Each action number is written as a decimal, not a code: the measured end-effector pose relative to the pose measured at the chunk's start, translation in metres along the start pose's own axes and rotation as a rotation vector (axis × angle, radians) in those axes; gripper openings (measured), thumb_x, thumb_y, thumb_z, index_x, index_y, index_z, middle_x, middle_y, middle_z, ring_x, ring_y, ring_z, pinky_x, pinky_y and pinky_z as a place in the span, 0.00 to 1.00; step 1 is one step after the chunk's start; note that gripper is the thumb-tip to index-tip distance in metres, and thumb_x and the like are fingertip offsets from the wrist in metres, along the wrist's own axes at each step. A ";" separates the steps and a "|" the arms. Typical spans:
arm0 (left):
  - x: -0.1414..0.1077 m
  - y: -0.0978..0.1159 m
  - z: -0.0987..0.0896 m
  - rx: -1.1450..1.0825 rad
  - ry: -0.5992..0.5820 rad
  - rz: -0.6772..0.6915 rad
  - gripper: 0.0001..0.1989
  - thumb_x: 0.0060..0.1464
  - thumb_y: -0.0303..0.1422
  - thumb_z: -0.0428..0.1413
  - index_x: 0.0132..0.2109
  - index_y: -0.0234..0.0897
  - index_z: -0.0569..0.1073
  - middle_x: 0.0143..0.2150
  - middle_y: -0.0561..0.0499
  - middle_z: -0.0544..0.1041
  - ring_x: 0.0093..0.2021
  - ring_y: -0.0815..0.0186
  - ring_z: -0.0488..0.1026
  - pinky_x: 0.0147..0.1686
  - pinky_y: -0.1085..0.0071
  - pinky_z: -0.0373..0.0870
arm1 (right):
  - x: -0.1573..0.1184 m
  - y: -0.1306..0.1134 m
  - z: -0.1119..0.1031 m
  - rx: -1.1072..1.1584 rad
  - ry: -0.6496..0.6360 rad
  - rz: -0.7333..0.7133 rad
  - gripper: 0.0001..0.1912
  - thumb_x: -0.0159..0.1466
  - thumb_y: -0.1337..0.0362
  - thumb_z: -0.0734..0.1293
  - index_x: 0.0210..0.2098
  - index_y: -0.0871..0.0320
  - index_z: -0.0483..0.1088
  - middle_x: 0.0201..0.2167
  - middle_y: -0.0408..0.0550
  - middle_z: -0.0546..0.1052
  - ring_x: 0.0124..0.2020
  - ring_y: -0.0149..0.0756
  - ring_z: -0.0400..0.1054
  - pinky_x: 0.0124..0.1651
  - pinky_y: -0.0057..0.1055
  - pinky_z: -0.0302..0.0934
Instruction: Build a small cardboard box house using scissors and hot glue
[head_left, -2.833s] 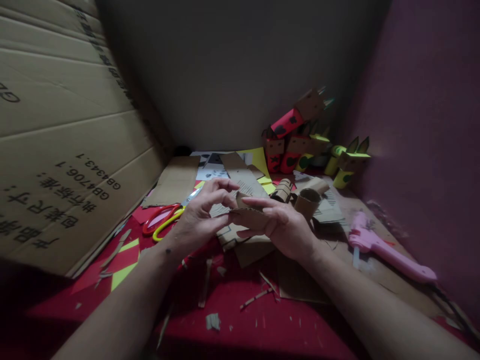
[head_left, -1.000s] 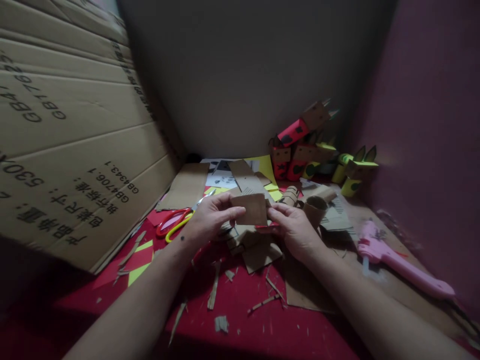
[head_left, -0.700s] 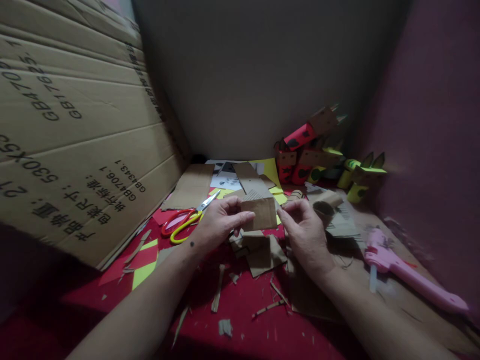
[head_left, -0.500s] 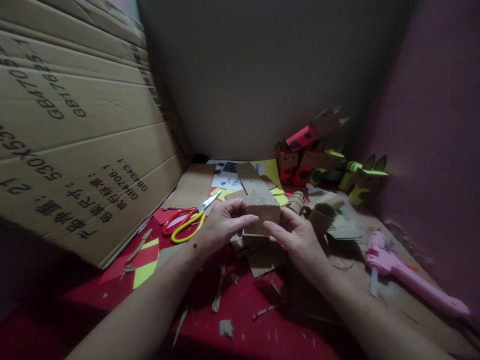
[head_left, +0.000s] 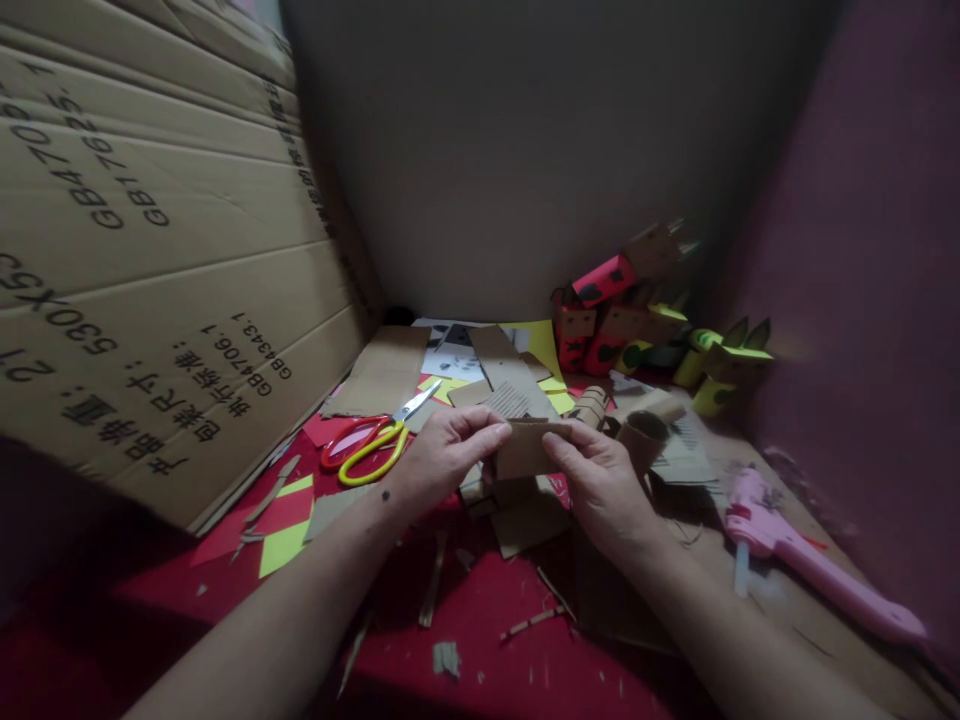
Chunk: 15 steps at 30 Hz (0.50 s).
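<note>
Between my hands is a small brown cardboard piece [head_left: 525, 450], held just above the red table surface. My left hand [head_left: 450, 450] pinches its left upper corner between thumb and fingers. On the right side, the thumb and fingers of my right hand [head_left: 596, 475] close on the same piece. Scissors [head_left: 379, 445] with one red and one yellow handle lie open to the left of my left hand. Cut cardboard [head_left: 525, 515] lies below the held piece. A cardboard tube [head_left: 645, 438] stands just beyond my right hand.
A large printed cardboard sheet [head_left: 165, 250] rises on the left. Red and yellow tube figures [head_left: 604, 280] are stacked at the back right. A pink glue gun [head_left: 825, 570] lies at the right. Scraps [head_left: 446, 658] litter the red surface [head_left: 405, 680].
The cardboard piece has tilted, and its face looks lower and narrower. My right thumb has moved up near its top edge, and my left fingers have shifted at the corner.
</note>
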<state>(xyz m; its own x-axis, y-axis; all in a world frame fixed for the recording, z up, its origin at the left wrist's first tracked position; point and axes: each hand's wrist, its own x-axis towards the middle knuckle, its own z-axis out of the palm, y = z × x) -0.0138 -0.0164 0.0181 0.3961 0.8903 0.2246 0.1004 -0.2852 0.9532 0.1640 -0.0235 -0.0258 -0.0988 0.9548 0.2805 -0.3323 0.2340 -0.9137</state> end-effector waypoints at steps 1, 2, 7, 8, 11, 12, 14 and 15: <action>0.000 0.000 0.000 -0.002 0.003 0.007 0.10 0.56 0.34 0.56 0.29 0.34 0.73 0.23 0.55 0.70 0.24 0.73 0.67 0.26 0.77 0.65 | 0.000 -0.001 0.000 -0.009 0.010 -0.007 0.05 0.57 0.62 0.72 0.35 0.52 0.79 0.31 0.41 0.80 0.37 0.34 0.71 0.45 0.33 0.63; 0.000 0.001 0.000 -0.005 0.005 0.013 0.08 0.55 0.33 0.56 0.30 0.34 0.73 0.24 0.56 0.70 0.25 0.73 0.67 0.26 0.77 0.65 | 0.000 -0.002 0.000 -0.020 0.018 -0.016 0.04 0.56 0.63 0.73 0.33 0.52 0.79 0.31 0.40 0.80 0.36 0.34 0.71 0.44 0.32 0.63; -0.001 -0.001 -0.001 -0.021 -0.004 0.072 0.02 0.51 0.29 0.60 0.33 0.35 0.76 0.31 0.54 0.72 0.32 0.71 0.68 0.33 0.75 0.65 | -0.005 -0.013 0.006 -0.074 0.033 -0.057 0.05 0.52 0.67 0.74 0.28 0.51 0.80 0.28 0.40 0.80 0.33 0.34 0.71 0.41 0.32 0.65; -0.001 -0.002 -0.002 -0.028 -0.009 0.090 0.02 0.50 0.29 0.61 0.33 0.36 0.76 0.32 0.53 0.73 0.34 0.70 0.68 0.35 0.74 0.65 | -0.005 -0.016 0.008 -0.087 0.031 -0.072 0.05 0.52 0.68 0.74 0.28 0.51 0.81 0.28 0.41 0.80 0.33 0.35 0.72 0.42 0.33 0.65; -0.001 -0.002 -0.002 -0.053 -0.025 0.137 0.02 0.49 0.28 0.63 0.32 0.36 0.76 0.34 0.52 0.73 0.38 0.68 0.70 0.40 0.72 0.66 | -0.007 -0.019 0.010 -0.127 0.018 -0.128 0.07 0.53 0.68 0.73 0.29 0.50 0.81 0.30 0.42 0.82 0.36 0.37 0.74 0.45 0.35 0.67; -0.001 -0.002 -0.003 -0.061 -0.030 0.148 0.02 0.49 0.28 0.63 0.32 0.37 0.77 0.34 0.52 0.74 0.38 0.68 0.70 0.41 0.72 0.66 | -0.007 -0.020 0.010 -0.138 0.016 -0.146 0.07 0.53 0.69 0.73 0.29 0.49 0.81 0.31 0.43 0.82 0.37 0.37 0.74 0.45 0.35 0.68; 0.000 -0.002 -0.003 -0.077 -0.039 0.162 0.02 0.49 0.27 0.63 0.32 0.37 0.78 0.34 0.52 0.74 0.38 0.68 0.70 0.42 0.72 0.67 | -0.008 -0.020 0.011 -0.152 0.019 -0.167 0.08 0.53 0.69 0.73 0.29 0.49 0.81 0.31 0.42 0.83 0.37 0.37 0.75 0.46 0.34 0.68; 0.000 -0.002 -0.004 -0.084 -0.042 0.164 0.03 0.48 0.26 0.64 0.32 0.37 0.78 0.34 0.52 0.74 0.39 0.68 0.70 0.42 0.72 0.66 | -0.008 -0.019 0.011 -0.157 0.020 -0.171 0.08 0.53 0.69 0.74 0.29 0.48 0.81 0.32 0.42 0.83 0.38 0.37 0.75 0.46 0.34 0.68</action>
<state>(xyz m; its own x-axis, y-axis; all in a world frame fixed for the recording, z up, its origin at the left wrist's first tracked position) -0.0176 -0.0149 0.0172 0.4390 0.8179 0.3719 -0.0446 -0.3935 0.9182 0.1613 -0.0375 -0.0074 -0.0340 0.9017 0.4310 -0.1921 0.4174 -0.8882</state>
